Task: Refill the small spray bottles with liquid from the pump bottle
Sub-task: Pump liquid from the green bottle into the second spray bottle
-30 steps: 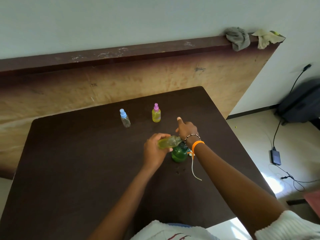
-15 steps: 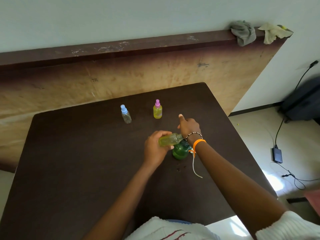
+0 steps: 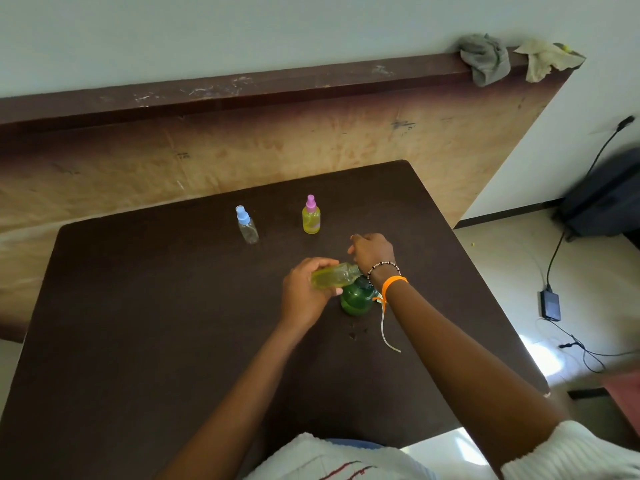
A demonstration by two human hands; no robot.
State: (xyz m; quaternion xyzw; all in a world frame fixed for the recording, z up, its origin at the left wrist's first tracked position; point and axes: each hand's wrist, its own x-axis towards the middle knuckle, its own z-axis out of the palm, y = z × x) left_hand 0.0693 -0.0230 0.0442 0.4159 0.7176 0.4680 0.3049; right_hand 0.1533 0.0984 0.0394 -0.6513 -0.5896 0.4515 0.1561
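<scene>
My left hand (image 3: 303, 294) grips a small clear bottle of yellow liquid (image 3: 334, 275), tilted on its side with its open neck pointing right. My right hand (image 3: 374, 252) is closed over the top of the green pump bottle (image 3: 356, 297), which stands on the dark table (image 3: 138, 323); the pump head is hidden under that hand. Farther back stand two capped spray bottles: a clear one with a blue cap (image 3: 246, 225) and a yellow-filled one with a pink cap (image 3: 311, 215).
A wooden panel (image 3: 277, 147) with a dark ledge rises behind the table, with two rags (image 3: 485, 60) on its right end. To the right, on the floor, lie a dark bag (image 3: 606, 199) and a cable with a power adapter (image 3: 550, 304).
My right index finger, pointing up before, has curled down onto the pump bottle's top. The tilted yellow bottle stays at the pump; the view shifted slightly.
</scene>
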